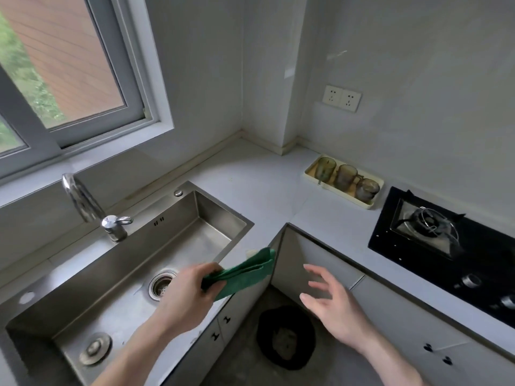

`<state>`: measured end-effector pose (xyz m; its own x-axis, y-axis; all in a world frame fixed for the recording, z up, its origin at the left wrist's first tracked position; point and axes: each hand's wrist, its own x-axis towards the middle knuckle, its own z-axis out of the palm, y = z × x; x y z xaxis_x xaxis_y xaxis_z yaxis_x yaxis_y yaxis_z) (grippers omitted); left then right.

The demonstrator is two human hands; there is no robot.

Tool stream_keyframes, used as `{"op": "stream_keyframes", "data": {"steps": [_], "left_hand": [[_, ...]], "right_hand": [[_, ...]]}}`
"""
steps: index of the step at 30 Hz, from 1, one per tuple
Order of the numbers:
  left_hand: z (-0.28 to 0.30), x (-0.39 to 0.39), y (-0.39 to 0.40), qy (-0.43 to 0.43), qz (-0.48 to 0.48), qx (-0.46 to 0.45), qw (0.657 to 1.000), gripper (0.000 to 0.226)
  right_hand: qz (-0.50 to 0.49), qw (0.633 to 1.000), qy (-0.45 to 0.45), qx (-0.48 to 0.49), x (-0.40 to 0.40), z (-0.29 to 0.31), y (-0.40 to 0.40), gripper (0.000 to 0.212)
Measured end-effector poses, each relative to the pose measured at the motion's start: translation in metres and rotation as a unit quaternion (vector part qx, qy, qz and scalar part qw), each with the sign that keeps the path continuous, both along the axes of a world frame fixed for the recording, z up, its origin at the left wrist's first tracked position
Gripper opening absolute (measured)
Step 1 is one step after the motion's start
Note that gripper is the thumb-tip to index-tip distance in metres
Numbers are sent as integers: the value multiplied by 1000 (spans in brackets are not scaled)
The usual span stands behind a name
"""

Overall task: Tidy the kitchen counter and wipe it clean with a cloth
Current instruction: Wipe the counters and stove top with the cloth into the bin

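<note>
The tidying looks largely done, as far as this view goes: the grey L-shaped bench (259, 185) carries only a cream tray (311, 170) set against the right-hand wall near the inner corner, with three tinted glass mugs (345, 175) lined up in it. No loose items lie on the bench surface that shows. Whether the wiping has begun I cannot tell; the surface shows no clear wet streaks, and a few small specks lie toward the back corner, so I judge most or all of the wipe is left, including the stretch around the tray and beside the black gas hob (434, 232) at the right end.

The green cloth (245, 270) is off the bench, held in the air over the front right corner of the steel sink (223, 207), folded into layers and sticking out toward the inner corner of the bench front. The left hand (192, 291) grips one end of it, fingers and thumb curled round the bunched fabric, forearm reaching in from the lower left across the sink basin. The right hand (328, 299) holds nothing: its fingers are spread and gently bent, palm turned toward the cloth, hovering in front of the cabinet doors (312, 263), apart from the cloth. From that pose it seems ready to take or refold the cloth's free end.
</note>
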<state>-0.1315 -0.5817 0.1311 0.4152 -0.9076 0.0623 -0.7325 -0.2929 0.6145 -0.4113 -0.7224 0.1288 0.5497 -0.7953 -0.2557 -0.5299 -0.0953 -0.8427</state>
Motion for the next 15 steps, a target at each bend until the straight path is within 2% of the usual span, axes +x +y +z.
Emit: {"op": "stream_keyframes", "data": {"steps": [9, 12, 15], "left_hand": [[-8, -43, -63, -52, -112, 36, 992, 12], [-2, -43, -93, -47, -169, 37, 984, 13], [1, -43, -122, -41, -213, 20, 976, 13]], "right_hand": [[105, 982, 58, -144, -2, 20, -56, 85], [116, 981, 68, -137, 7, 15, -68, 77], [100, 983, 98, -121, 14, 10, -73, 56]]}}
